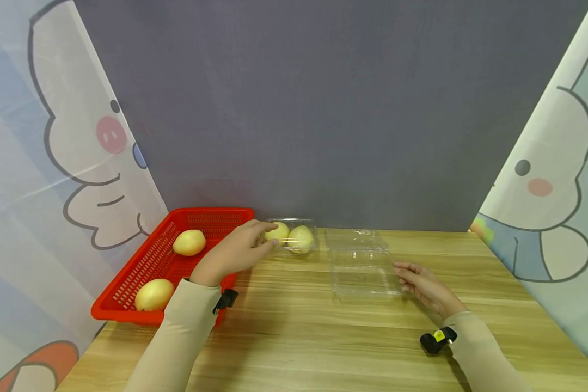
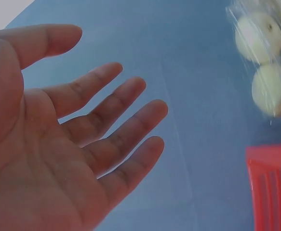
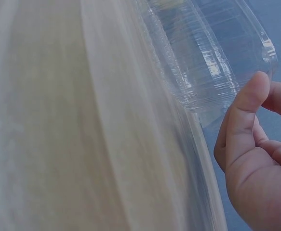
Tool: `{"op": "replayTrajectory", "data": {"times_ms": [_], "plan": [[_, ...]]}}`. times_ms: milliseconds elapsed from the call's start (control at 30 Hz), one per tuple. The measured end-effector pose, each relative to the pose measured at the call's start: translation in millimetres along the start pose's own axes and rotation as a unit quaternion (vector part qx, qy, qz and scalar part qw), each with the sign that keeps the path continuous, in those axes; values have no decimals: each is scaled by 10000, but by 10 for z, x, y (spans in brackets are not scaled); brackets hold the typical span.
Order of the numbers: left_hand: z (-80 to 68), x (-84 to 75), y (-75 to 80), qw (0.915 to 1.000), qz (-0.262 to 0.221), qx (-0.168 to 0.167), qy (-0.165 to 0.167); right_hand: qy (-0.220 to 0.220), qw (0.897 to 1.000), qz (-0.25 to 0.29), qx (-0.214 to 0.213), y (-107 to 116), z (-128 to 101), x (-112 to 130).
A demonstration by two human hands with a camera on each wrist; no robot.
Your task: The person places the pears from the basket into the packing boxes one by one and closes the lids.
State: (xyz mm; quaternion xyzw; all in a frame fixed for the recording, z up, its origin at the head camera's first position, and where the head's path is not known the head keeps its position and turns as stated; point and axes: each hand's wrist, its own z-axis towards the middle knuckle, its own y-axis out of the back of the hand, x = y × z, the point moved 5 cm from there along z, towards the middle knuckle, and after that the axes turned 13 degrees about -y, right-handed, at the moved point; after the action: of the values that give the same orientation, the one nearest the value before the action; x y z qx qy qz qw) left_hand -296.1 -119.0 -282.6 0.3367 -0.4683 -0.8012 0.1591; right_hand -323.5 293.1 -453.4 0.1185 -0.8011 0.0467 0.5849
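Observation:
My right hand [image 1: 428, 288] pinches the right edge of an open clear plastic box [image 1: 362, 276] between thumb and fingers. The box's lid [image 1: 356, 239] is folded back toward the wall. In the right wrist view, the thumb and fingers meet at the rim of the clear plastic [image 3: 212, 65]. My left hand [image 1: 237, 247] is over the right side of a red basket [image 1: 127, 317], its fingers spread and loosely bent, holding nothing. Just beyond its fingertips stands another clear plastic box with two pale yellow, pear-like fruits [image 1: 301, 239] inside; the hand partly covers it.
Two more pale yellow fruits, one farther back [image 1: 189, 243] and one nearer [image 1: 154, 295], lie in the basket. A grey wall [image 1: 323, 109] rises behind the wooden table [image 1: 313, 337]. Printed cloth panels stand on both sides.

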Motion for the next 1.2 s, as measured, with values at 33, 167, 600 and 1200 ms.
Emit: {"op": "replayTrajectory", "data": {"times_ms": [33,167,600,1200], "plan": [[-18,11,26,10000,49,2,0,-3,10000,20,-5,1,1,-1],[-79,64,101,9996,272,42,38,35,10000,1,28,6,-3,-5],[-276,251,251,9950,708,618,344,4,10000,-58,-6,32,3,-25],[-604,757,533,9748,1439,1316,1081,-60,10000,-44,-60,30,42,-38]]}}
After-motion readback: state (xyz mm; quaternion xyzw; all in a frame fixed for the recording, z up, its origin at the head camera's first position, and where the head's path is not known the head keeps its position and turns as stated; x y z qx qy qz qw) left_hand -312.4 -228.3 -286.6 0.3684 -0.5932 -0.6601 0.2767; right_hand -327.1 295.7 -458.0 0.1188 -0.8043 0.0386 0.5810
